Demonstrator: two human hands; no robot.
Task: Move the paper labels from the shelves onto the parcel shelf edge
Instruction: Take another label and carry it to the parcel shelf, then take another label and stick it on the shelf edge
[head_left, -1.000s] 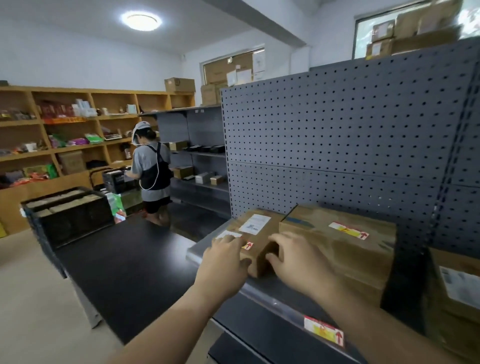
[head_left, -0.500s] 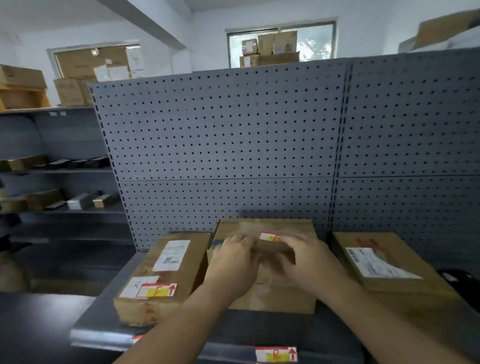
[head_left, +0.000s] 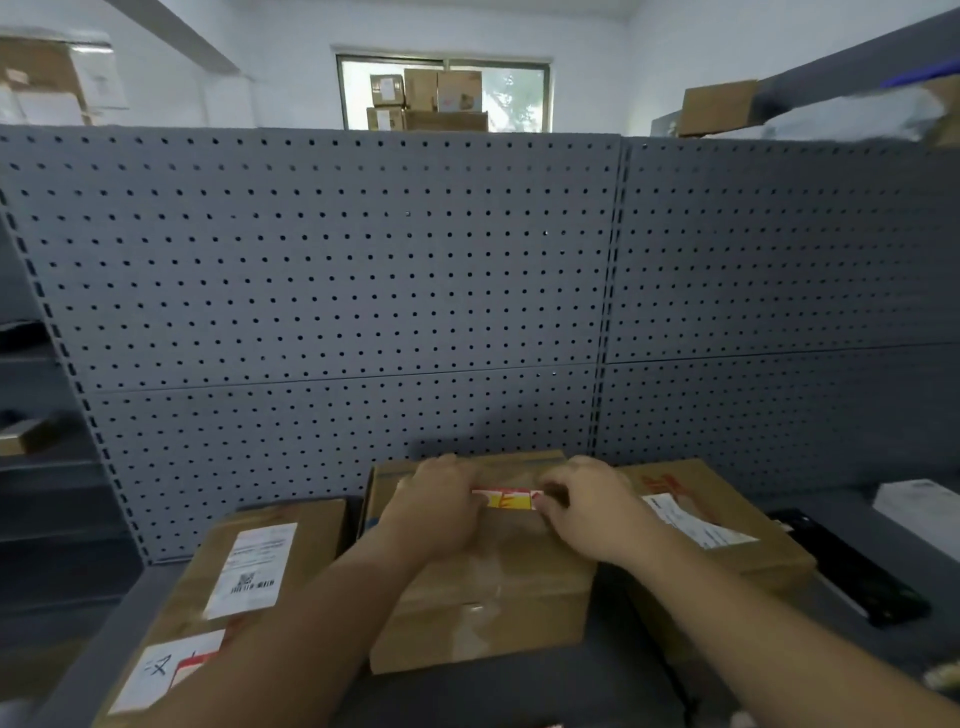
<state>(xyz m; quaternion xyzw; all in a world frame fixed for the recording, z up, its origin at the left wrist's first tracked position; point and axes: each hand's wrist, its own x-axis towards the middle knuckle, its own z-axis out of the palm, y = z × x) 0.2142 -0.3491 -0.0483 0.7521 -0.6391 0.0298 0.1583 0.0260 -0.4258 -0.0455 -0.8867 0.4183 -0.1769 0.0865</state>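
- Since 1 second ago both hands have left the left parcel and settled on the middle parcel. The view now faces the pegboard squarely.
- The red-and-yellow paper label lies across the middle parcel's top near its far edge, with 1 end at each hand. Whether it is clear of the cardboard I cannot tell.
- This label is probably being peeled off. The shelf edge it is meant for is out of view below.
- Left hand: fingers curled, tips pinching the label's left end.
- Right hand: fingers curled, thumb and fingertip pinching the right end.
- A second label sits on the left parcel, partly hidden by the left forearm.
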